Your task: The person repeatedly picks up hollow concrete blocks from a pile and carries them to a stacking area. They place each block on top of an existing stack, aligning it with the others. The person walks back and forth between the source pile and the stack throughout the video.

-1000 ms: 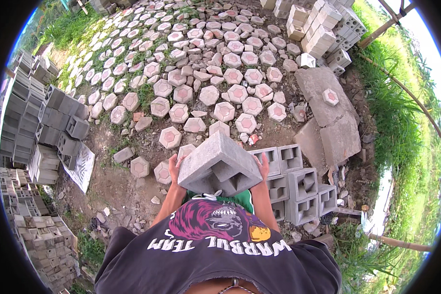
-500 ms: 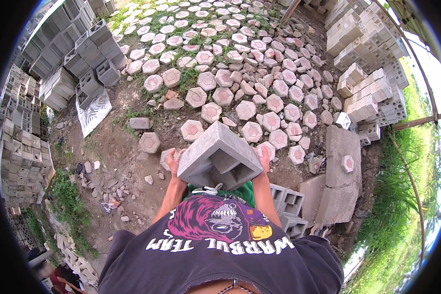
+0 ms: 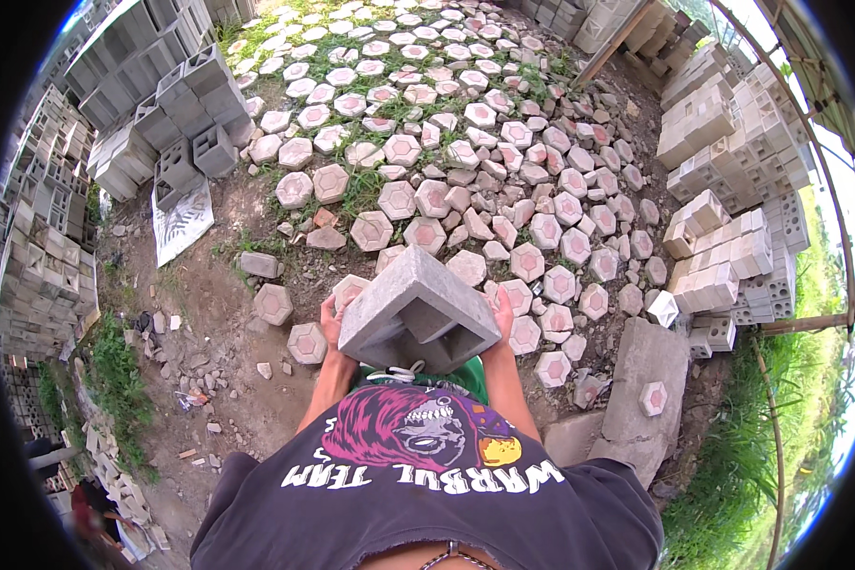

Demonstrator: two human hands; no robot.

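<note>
A grey hollow concrete block (image 3: pixel 380 309) is held up close in front of my waist, tilted, with its hollow openings facing me. My left hand (image 3: pixel 332 328) is closed on the block's left side. On its right side my right hand (image 3: pixel 502 323) grips the block in the same way. Parts of the fingers on both hands are hidden behind the block. Beyond and below it lie hexagonal paving stones (image 3: pixel 371 231) with reddish centres; the block covers some of them.
Grey hollow blocks (image 3: pixel 176 166) are stacked at the far left, near a white printed sheet (image 3: pixel 182 220). Pale block stacks (image 3: pixel 722 256) line the right side. A concrete slab (image 3: pixel 641 366) with one paver lies at right. Rubble (image 3: pixel 199 366) litters the dirt; a person (image 3: pixel 95 513) is at lower left.
My view and body have shifted leftward and turned slightly. The hollow blocks on the ground beside my right arm have gone out of sight. Both hands keep hold of the concrete block.
</note>
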